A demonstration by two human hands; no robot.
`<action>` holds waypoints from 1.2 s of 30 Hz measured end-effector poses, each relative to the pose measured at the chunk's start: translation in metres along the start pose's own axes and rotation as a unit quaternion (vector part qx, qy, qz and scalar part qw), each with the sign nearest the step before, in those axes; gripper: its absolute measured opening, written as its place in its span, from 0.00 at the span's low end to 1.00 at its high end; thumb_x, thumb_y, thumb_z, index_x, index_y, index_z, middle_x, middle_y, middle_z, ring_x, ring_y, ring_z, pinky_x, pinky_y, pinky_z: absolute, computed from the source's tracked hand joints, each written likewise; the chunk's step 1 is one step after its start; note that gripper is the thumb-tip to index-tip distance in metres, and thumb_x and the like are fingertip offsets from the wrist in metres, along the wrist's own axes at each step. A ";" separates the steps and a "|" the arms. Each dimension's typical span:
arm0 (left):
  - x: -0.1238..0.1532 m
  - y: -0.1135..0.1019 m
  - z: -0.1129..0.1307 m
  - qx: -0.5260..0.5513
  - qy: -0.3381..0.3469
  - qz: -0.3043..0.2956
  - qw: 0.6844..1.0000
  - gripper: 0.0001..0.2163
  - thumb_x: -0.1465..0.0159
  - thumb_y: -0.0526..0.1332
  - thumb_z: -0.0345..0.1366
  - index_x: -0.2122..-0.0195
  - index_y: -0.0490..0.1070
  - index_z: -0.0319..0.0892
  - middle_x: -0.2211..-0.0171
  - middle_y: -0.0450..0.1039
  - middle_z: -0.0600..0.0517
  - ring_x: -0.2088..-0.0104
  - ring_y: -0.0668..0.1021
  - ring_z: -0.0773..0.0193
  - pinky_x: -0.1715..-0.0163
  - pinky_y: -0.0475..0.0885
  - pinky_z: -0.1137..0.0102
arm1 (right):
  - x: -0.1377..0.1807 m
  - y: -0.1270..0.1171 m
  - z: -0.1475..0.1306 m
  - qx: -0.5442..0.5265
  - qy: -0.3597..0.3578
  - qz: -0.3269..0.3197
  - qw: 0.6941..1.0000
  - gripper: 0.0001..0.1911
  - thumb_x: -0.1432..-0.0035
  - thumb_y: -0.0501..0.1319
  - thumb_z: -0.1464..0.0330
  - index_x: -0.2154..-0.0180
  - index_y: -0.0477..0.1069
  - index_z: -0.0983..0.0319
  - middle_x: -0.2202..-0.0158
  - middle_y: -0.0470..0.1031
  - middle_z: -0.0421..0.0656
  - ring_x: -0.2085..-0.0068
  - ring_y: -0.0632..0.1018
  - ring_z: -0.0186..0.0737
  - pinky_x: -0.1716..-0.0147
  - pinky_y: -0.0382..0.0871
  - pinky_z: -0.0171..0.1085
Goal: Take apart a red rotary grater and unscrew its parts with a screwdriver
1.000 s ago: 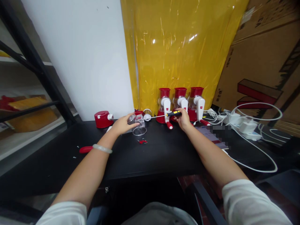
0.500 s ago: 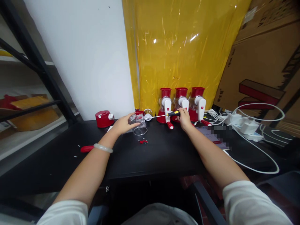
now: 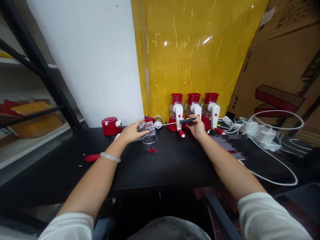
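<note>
My left hand (image 3: 132, 132) is closed around a clear plastic housing (image 3: 148, 130) that lies tilted on the black table (image 3: 160, 166). A screwdriver with a black and yellow handle (image 3: 185, 120) is gripped in my right hand (image 3: 198, 126). Its thin metal shaft (image 3: 167, 124) points left toward the clear housing, and the tip is at or near that housing. A small red part (image 3: 152, 150) lies on the table just in front of the housing. A metal drum piece (image 3: 157, 122) sits behind the housing.
Three red and white hand-crank devices (image 3: 193, 110) stand in a row against yellow film (image 3: 192, 50). A red base (image 3: 110, 126) and a red handle (image 3: 93, 157) lie to the left. White chargers and cables (image 3: 265, 136) crowd the right side. Cardboard boxes (image 3: 285, 66) stand behind.
My hands have stayed in place on the housing and the screwdriver. The view has drifted slightly, and my right hand has shifted a little on the handle.
</note>
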State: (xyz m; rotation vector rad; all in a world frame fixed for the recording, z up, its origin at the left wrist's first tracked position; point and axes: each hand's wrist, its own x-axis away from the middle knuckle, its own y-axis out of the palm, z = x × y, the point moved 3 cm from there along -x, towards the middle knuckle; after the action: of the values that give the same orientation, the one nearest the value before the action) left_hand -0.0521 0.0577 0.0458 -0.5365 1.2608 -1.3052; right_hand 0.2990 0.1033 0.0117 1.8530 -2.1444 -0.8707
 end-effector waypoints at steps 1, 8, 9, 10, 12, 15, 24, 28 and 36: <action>0.000 0.000 0.000 -0.001 -0.002 -0.002 1.000 0.41 0.43 0.61 0.63 0.32 0.61 0.48 0.46 0.77 0.42 0.49 0.79 0.46 0.51 0.72 0.59 | 0.000 0.000 0.000 0.003 -0.004 -0.002 1.000 0.10 0.56 0.58 0.67 0.66 0.68 0.57 0.73 0.72 0.36 0.74 0.74 0.35 0.75 0.69 0.34; 0.000 0.000 0.000 0.004 0.005 0.000 1.000 0.40 0.42 0.61 0.63 0.32 0.61 0.48 0.48 0.78 0.43 0.50 0.79 0.47 0.51 0.72 0.59 | -0.007 -0.005 0.002 0.107 -0.065 0.041 0.991 0.20 0.44 0.58 0.48 0.70 0.68 0.58 0.76 0.71 0.38 0.78 0.72 0.36 0.80 0.67 0.36; 0.000 0.000 0.000 0.003 0.005 -0.001 1.000 0.40 0.42 0.61 0.63 0.32 0.62 0.48 0.48 0.78 0.42 0.51 0.79 0.47 0.51 0.72 0.59 | -0.007 -0.006 0.002 0.134 -0.076 0.048 0.987 0.22 0.44 0.58 0.45 0.71 0.67 0.58 0.79 0.69 0.37 0.80 0.70 0.36 0.82 0.65 0.35; 0.000 -0.001 0.000 0.003 0.005 -0.001 1.000 0.40 0.42 0.61 0.62 0.32 0.62 0.48 0.48 0.78 0.43 0.51 0.79 0.47 0.51 0.72 0.59 | -0.008 -0.007 0.002 0.160 -0.087 0.051 0.982 0.23 0.44 0.59 0.44 0.72 0.67 0.58 0.81 0.67 0.36 0.82 0.68 0.35 0.83 0.63 0.35; 0.000 -0.001 0.000 -0.002 0.005 -0.002 1.000 0.40 0.42 0.61 0.63 0.32 0.61 0.50 0.48 0.78 0.43 0.51 0.79 0.47 0.52 0.72 0.59 | -0.009 -0.009 0.002 0.198 -0.103 0.049 0.974 0.22 0.45 0.62 0.46 0.73 0.66 0.57 0.84 0.64 0.34 0.84 0.65 0.33 0.84 0.59 0.34; 0.000 -0.002 0.000 -0.014 -0.002 -0.003 1.000 0.40 0.43 0.61 0.64 0.32 0.61 0.52 0.48 0.78 0.44 0.51 0.79 0.46 0.52 0.72 0.59 | -0.011 -0.009 0.003 0.202 -0.093 0.045 0.974 0.15 0.46 0.63 0.54 0.72 0.68 0.57 0.83 0.64 0.34 0.83 0.65 0.33 0.85 0.56 0.33; 0.000 -0.002 0.000 -0.020 -0.002 0.000 1.000 0.41 0.43 0.61 0.65 0.32 0.61 0.51 0.51 0.79 0.44 0.52 0.80 0.47 0.54 0.72 0.60 | -0.005 -0.003 0.002 0.002 -0.018 0.031 0.999 0.07 0.55 0.59 0.65 0.71 0.69 0.58 0.73 0.68 0.37 0.74 0.70 0.34 0.78 0.65 0.33; 0.000 -0.002 0.001 -0.021 0.001 -0.005 1.000 0.41 0.43 0.60 0.65 0.32 0.61 0.49 0.53 0.79 0.44 0.56 0.80 0.48 0.57 0.72 0.60 | -0.004 -0.003 0.001 0.007 -0.032 0.015 0.999 0.07 0.53 0.60 0.62 0.71 0.69 0.58 0.72 0.70 0.38 0.71 0.72 0.35 0.76 0.68 0.34; 0.000 -0.002 -0.001 -0.019 0.001 -0.004 1.000 0.41 0.43 0.61 0.64 0.32 0.61 0.51 0.49 0.79 0.44 0.51 0.80 0.47 0.53 0.72 0.60 | -0.012 -0.011 0.006 0.172 -0.076 0.059 0.980 0.29 0.44 0.56 0.39 0.74 0.69 0.58 0.83 0.65 0.37 0.84 0.65 0.33 0.86 0.58 0.34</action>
State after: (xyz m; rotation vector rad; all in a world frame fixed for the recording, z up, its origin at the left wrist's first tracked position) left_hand -0.0533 0.0574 0.0470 -0.5684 1.2883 -1.2893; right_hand 0.3083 0.1160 0.0037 1.8312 -2.6105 -0.6697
